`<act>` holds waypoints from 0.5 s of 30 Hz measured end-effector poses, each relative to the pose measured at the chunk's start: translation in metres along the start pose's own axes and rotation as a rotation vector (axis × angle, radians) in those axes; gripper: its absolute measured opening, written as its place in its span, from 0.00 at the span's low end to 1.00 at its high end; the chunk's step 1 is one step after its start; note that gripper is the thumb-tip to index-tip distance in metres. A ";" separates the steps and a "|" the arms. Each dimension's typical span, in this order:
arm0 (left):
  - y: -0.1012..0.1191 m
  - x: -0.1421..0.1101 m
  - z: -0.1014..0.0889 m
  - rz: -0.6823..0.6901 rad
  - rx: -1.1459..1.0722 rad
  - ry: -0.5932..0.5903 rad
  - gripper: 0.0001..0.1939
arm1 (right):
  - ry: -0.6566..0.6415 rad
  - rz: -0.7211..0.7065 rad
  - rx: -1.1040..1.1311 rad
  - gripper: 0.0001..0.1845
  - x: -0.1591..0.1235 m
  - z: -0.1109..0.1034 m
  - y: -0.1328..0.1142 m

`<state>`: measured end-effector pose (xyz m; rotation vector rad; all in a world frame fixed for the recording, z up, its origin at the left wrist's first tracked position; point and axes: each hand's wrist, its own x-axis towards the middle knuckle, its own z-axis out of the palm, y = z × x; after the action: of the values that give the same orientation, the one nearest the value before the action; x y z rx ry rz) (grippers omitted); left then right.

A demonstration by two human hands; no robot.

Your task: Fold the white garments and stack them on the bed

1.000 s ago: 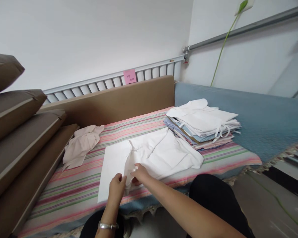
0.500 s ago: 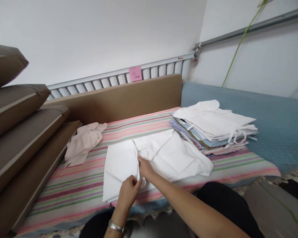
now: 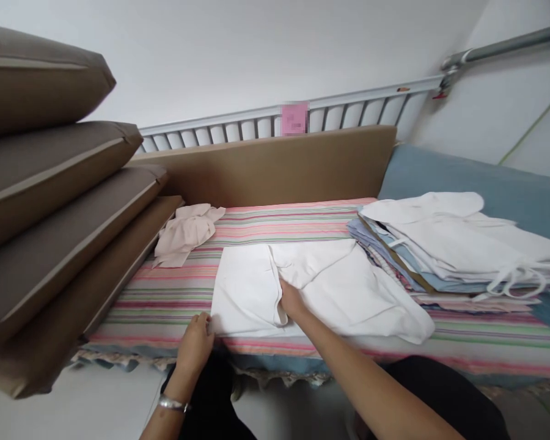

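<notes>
A white garment [image 3: 323, 290] lies on the striped cover, its left end folded over into a flat panel. I cannot tell what kind of garment it is. At the panel's near left corner, my left hand [image 3: 196, 343] is closed with its fingertips on the fabric. My right hand [image 3: 293, 300] grips the fold's inner edge near the middle, and its fingertips are partly hidden by the cloth. To the right sits a stack of folded cloth pieces [image 3: 458, 241], white on top with loose ties, coloured layers beneath.
A crumpled pale pink cloth [image 3: 187, 235] lies at the back left. Thick brown cushions [image 3: 73, 201] are piled along the left side. A brown padded board [image 3: 275, 168] stands before the radiator [image 3: 206, 134], and a blue bolster [image 3: 476, 177] is behind the stack.
My left hand has moved from the fold's inner edge to the garment's near left corner. My right hand stays at the fold. The whole view has shifted.
</notes>
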<state>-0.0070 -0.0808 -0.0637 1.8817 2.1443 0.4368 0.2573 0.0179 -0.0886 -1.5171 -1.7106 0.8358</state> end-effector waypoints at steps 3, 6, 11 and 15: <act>0.000 -0.005 0.002 0.007 0.016 0.006 0.13 | 0.010 -0.015 0.014 0.21 0.000 0.001 0.003; 0.003 -0.009 0.006 0.075 0.013 0.049 0.09 | 0.018 -0.033 0.024 0.21 0.000 0.001 0.004; -0.009 -0.004 0.007 0.107 0.020 0.043 0.06 | 0.033 -0.053 0.040 0.22 -0.001 0.003 0.007; -0.018 0.002 0.003 0.009 0.046 -0.063 0.06 | 0.053 -0.051 0.051 0.21 -0.001 0.005 0.008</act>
<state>-0.0227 -0.0812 -0.0738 1.9036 2.1238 0.3282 0.2577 0.0176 -0.0985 -1.4434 -1.6698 0.7996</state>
